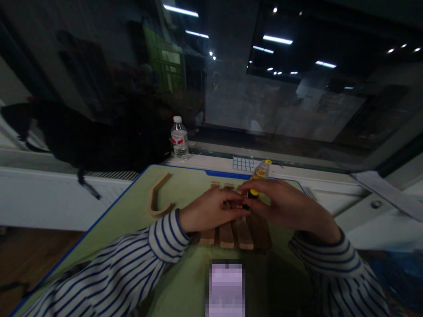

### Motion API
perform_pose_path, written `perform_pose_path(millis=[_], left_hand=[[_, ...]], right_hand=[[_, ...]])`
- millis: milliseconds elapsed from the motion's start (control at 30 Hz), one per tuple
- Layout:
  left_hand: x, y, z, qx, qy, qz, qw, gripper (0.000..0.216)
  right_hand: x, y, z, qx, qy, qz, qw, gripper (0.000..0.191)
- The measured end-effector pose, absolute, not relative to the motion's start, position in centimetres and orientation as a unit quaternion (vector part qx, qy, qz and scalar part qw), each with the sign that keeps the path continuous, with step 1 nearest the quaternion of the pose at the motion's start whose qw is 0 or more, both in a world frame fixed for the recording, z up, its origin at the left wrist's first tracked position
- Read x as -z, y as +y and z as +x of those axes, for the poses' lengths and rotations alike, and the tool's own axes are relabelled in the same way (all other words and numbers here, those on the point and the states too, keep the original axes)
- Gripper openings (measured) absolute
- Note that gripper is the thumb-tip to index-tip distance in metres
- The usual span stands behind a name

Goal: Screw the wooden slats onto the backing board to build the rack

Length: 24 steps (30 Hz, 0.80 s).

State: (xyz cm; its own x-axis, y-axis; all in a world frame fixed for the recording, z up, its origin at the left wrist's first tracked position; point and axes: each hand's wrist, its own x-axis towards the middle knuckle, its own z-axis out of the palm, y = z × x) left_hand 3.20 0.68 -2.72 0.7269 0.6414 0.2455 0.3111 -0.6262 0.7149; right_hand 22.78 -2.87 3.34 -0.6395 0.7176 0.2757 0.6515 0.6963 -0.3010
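Observation:
Several wooden slats (226, 235) lie side by side on the green table top (178, 273), partly covered by my hands. My right hand (280, 202) is closed round a short screwdriver (253, 193) with a yellow-and-black handle, held over the slats. Its shaft and tip are hidden. My left hand (211, 209) rests across the slats, its fingertips pressed together beside the screwdriver's lower end. What those fingertips pinch, if anything, is too small to tell. A curved wooden piece (153, 198) lies apart to the left.
A clear container with a yellow lid (262, 169) stands behind my right hand. On the window sill are a water bottle (180, 138) and a blue-lined grid sheet (243, 164). A black bag (99, 141) lies to the left. A blurred-out phone (226, 290) is at the near side.

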Motion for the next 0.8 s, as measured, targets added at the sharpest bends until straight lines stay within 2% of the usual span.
perform_pose_path(millis=[100,400,600,800], left_hand=[[2.8,0.9,1.9,-0.291,0.283,0.846,0.346,0.024],[7.8,1.6,-1.2,-0.400,0.353,0.813,0.232,0.026],[8.9,1.9,-1.7,-0.467,0.243,0.834,0.166,0.014],[9.0,2.1,-1.9,-0.469,0.188,0.854,0.122,0.019]], right_hand=[[-3.0,-2.6,23.1,-0.082,-0.904,-0.371,0.196,0.026],[-2.9,-2.5,23.3,-0.087,-0.891,-0.399,0.200,0.026],[-3.0,-2.7,23.2,-0.075,-0.886,-0.413,0.196,0.031],[-3.1,-3.2,23.3,-0.037,-0.888,-0.420,0.180,0.043]])
